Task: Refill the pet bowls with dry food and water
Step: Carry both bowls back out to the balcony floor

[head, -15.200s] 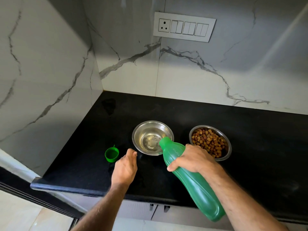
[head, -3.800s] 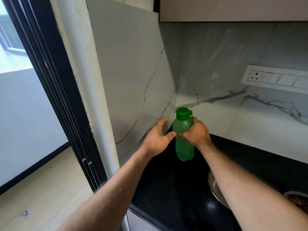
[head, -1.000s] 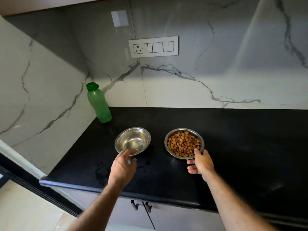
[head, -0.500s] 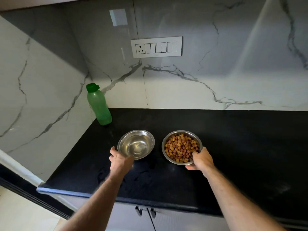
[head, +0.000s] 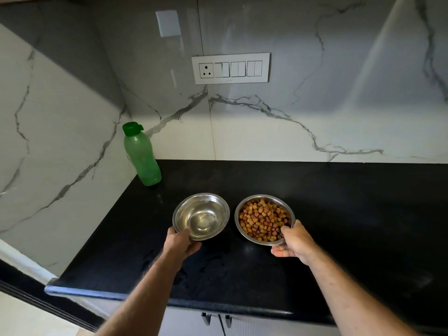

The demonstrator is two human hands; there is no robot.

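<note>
Left hand (head: 180, 242) grips water bowl (head: 201, 215) rim, right hand (head: 292, 241) grips kibble bowl (head: 264, 219) rim, probably for carrying; lift-off unclear.

switch panel (head: 230, 68) on marble wall | cabinet handles (head: 216, 319) below black countertop (head: 339, 214)

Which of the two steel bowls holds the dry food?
The right bowl, gripped at its near rim by the right hand, is full of brown kibble. The left bowl, held by the left hand, shows only bare metal, perhaps water.
</note>
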